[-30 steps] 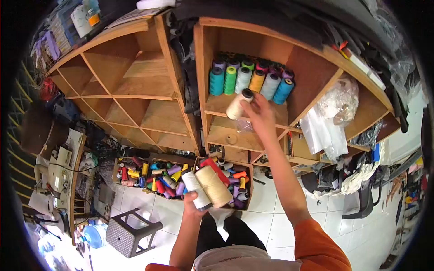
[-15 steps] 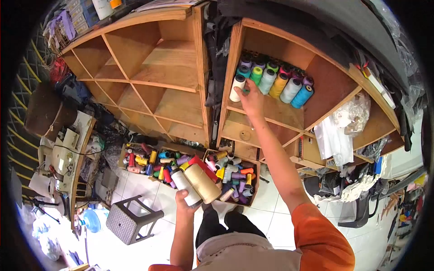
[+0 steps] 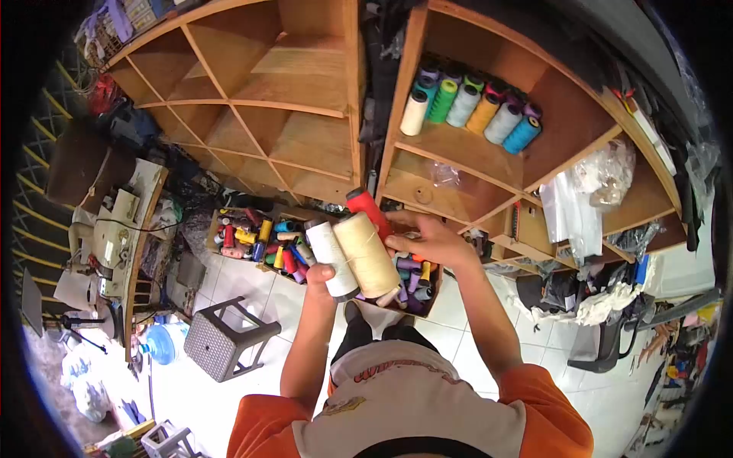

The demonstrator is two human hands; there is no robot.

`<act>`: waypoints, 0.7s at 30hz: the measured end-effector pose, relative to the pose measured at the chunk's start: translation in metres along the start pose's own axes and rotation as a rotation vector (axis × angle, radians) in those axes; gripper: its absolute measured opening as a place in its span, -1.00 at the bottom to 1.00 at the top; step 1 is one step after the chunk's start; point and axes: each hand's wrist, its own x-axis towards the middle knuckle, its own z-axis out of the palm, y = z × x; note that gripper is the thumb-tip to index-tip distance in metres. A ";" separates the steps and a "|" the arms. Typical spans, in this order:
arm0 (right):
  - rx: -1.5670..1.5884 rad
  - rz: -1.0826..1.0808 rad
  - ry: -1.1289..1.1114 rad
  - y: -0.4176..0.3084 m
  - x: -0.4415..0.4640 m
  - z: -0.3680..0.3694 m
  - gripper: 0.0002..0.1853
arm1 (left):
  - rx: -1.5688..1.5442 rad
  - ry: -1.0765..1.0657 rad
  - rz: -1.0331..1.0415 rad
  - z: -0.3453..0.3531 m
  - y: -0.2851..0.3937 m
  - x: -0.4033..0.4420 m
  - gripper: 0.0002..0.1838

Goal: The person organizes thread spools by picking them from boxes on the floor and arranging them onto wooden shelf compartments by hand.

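Note:
My left hand is closed around a white thread cone, with a larger cream cone lying against it. Behind the cream cone a red cone tilts up to the right hand's side. My right hand has its fingers at the red cone, thumb and fingers apart; whether it grips the cone is hard to tell. On the upper right shelf a small cream cone stands upright at the left front of several coloured cones.
Boxes of mixed spools sit on the floor below the wooden shelves. A grey stool stands at the left near a blue water bottle. Plastic bags hang at the right shelf.
My right hand has let go of the small cream cone on the shelf and come down to the red cone beside the cones in my left hand.

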 end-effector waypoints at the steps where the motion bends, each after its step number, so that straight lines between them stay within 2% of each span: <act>1: 0.007 -0.052 0.023 0.019 0.000 0.003 -0.43 | -0.009 0.010 -0.035 0.002 -0.002 -0.002 0.07; 2: 0.007 -0.111 0.046 0.031 0.002 0.001 -0.40 | -0.015 0.014 -0.065 0.003 -0.003 -0.001 0.07; 5: 0.374 -0.031 -0.084 0.046 -0.002 -0.005 -0.35 | -0.015 -0.018 -0.112 -0.016 -0.018 -0.002 0.07; 6: 0.335 -0.041 -0.080 0.051 -0.003 -0.006 -0.34 | -0.097 -0.078 -0.161 -0.014 -0.017 0.000 0.06; 9: 0.777 0.036 -0.088 0.057 -0.012 -0.009 -0.39 | -0.144 -0.113 -0.194 0.000 -0.019 0.000 0.07; 10: 0.962 -0.001 -0.154 0.048 -0.016 -0.012 -0.39 | -0.134 -0.136 -0.183 0.006 -0.017 0.000 0.10; 13: 0.842 0.018 0.297 0.066 -0.007 -0.035 -0.38 | -0.128 -0.142 -0.168 0.002 -0.016 0.005 0.14; 16: 0.533 -0.102 0.643 0.062 0.024 -0.073 -0.40 | -0.051 -0.053 -0.112 0.002 -0.007 0.001 0.16; 21: -0.054 -0.439 0.973 0.079 0.106 -0.129 -0.47 | 0.013 -0.044 -0.082 0.009 -0.003 0.003 0.17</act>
